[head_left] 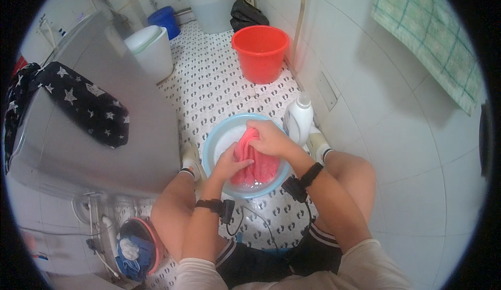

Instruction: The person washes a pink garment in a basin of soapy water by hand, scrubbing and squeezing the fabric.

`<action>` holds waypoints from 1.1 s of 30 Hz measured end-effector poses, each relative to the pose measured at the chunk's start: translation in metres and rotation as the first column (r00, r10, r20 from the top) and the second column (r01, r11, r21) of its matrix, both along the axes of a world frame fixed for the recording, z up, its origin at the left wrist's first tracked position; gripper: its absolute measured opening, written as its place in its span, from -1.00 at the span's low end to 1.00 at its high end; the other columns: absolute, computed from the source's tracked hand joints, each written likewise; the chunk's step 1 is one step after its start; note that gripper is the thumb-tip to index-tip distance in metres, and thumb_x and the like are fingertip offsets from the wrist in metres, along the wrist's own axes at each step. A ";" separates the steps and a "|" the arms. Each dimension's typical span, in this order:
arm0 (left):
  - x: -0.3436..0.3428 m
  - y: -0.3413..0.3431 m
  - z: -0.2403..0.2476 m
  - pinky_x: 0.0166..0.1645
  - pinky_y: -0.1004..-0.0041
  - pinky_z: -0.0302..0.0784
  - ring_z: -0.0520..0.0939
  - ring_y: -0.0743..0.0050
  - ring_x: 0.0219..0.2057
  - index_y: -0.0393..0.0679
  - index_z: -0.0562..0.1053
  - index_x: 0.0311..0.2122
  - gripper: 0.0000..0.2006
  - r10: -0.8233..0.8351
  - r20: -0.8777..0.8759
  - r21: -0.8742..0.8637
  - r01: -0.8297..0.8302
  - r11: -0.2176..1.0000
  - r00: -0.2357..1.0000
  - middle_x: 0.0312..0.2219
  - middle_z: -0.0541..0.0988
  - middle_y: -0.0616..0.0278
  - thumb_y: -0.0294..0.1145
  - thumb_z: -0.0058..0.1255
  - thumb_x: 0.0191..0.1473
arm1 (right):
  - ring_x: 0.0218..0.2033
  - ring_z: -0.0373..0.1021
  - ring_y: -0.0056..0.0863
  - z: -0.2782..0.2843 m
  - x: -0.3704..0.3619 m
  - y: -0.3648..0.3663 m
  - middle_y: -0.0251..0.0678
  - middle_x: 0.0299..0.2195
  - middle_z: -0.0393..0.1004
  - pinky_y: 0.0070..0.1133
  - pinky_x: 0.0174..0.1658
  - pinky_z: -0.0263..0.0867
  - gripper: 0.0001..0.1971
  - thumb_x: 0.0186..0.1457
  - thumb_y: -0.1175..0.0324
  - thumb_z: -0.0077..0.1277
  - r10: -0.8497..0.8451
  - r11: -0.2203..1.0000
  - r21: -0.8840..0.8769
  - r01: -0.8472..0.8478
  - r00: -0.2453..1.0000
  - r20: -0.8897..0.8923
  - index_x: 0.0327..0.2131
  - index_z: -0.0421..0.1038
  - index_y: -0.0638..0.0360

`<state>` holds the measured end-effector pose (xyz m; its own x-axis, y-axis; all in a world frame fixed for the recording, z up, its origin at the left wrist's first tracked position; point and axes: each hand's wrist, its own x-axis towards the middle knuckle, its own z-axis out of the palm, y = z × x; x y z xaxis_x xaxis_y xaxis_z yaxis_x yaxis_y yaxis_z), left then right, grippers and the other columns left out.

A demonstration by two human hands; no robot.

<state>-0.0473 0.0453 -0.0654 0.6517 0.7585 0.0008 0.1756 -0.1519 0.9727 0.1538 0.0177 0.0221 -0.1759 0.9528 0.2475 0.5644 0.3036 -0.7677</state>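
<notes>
A wet pinkish-red cloth (259, 169) hangs bunched between my two hands over a light blue basin (210, 143) on the floor. White suds and water show around the cloth. My right hand (267, 137) grips the gathered upper end of it. Lower and to the left, my left hand (232, 163) closes on the cloth's side, thumb lying across the folds. The cloth's lower part spreads into the basin; whether it is a garment or a towel I cannot tell. A white detergent bottle (299, 121) stands just right of the basin.
A red bucket (260, 55) stands beyond the basin, near a black bag (249, 14) and a large pale tub (213, 8). A grey washing machine (135, 133) with a star-patterned cloth (86, 102) is on the left. Wrist-strap cables (269, 227) hang between my arms.
</notes>
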 end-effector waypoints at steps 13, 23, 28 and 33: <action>-0.019 0.008 0.051 -0.08 0.46 0.52 0.59 0.59 -0.25 -0.31 0.54 -0.09 -0.60 0.082 -0.068 -0.166 -0.093 0.982 0.994 -0.29 0.63 0.30 -0.28 0.32 0.01 | -0.44 0.43 -0.26 0.034 0.021 -0.012 -0.09 -0.52 0.44 -0.43 -0.30 0.33 -0.81 -0.11 0.49 0.07 -0.240 0.958 0.096 0.269 0.941 -0.240 -0.39 0.30 0.29; -0.016 0.018 0.099 -0.14 0.58 0.38 0.47 0.67 -0.31 -0.28 0.53 -0.22 -0.86 0.231 0.188 0.075 -0.249 0.966 0.955 -0.38 0.53 0.41 -0.44 0.02 0.21 | -0.33 0.49 -0.32 0.039 0.056 -0.025 -0.13 -0.41 0.53 -0.46 -0.19 0.37 -0.62 -0.13 0.37 0.18 -0.025 0.978 -0.201 0.062 0.983 0.180 -0.19 0.36 0.22; 0.003 0.018 0.128 -0.19 0.57 0.39 0.46 0.68 -0.34 -0.29 0.52 -0.24 -0.88 0.206 0.224 0.073 -0.228 0.971 0.952 -0.41 0.53 0.36 -0.48 0.00 0.20 | -0.17 0.50 -0.06 0.009 0.028 -0.021 0.06 -0.27 0.55 -0.36 -0.09 0.38 -0.44 -0.17 0.07 0.31 0.144 0.983 -0.117 -0.142 0.990 0.009 -0.12 0.46 0.20; 0.004 0.020 0.127 -0.17 0.56 0.40 0.47 0.65 -0.33 -0.30 0.51 -0.23 -0.87 0.150 0.148 0.138 -0.170 0.976 0.978 -0.40 0.55 0.31 -0.47 -0.01 0.21 | -0.13 0.49 -0.10 -0.006 0.018 -0.011 0.08 -0.21 0.54 -0.39 -0.03 0.36 -0.68 0.06 0.23 0.13 -0.029 0.974 -0.221 0.042 0.998 0.063 -0.14 0.54 0.19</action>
